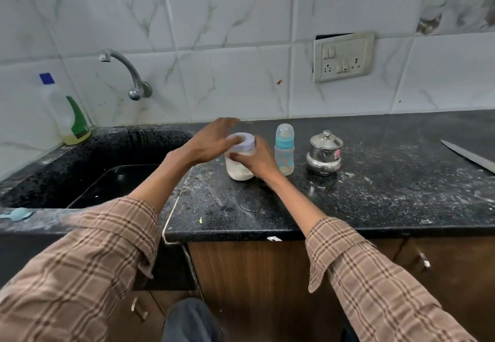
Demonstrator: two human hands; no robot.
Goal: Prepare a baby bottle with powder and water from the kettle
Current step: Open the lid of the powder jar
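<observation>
Powder jar [240, 163], clear with a pale lilac lid [242, 142] and white powder in its lower part, stands on the black speckled counter [375, 194] just to the right of the sink [107, 170]. Just beside it on the right stands the baby bottle [284, 149], upright, capped, with a teal collar. Further right, apart from the bottle, sits a small lidded steel pot [325, 154], and at the far right edge of the counter lies a knife blade [468, 158]. A tap [126, 74] juts from the tiled wall over the sink, a dish-soap bottle [68, 112] stands in the back left corner, and a light blue scoop [18, 213] rests on the front ledge of the sink. A switch-and-socket plate [343, 56] is on the wall behind the pot. Nothing lies between the hands and the jar.

Both arms, in checked sleeves, reach forward and inward. The right hand [258, 158] is wrapped round the jar's right side, fingers curled against the glass below the lid, holding it on the counter. The left hand [211, 140] comes across from the sink side at lid height, palm against the lid's left edge, fingers spread and extended above and past it; it is blurred, so whether it actually grasps the lid I cannot tell.
</observation>
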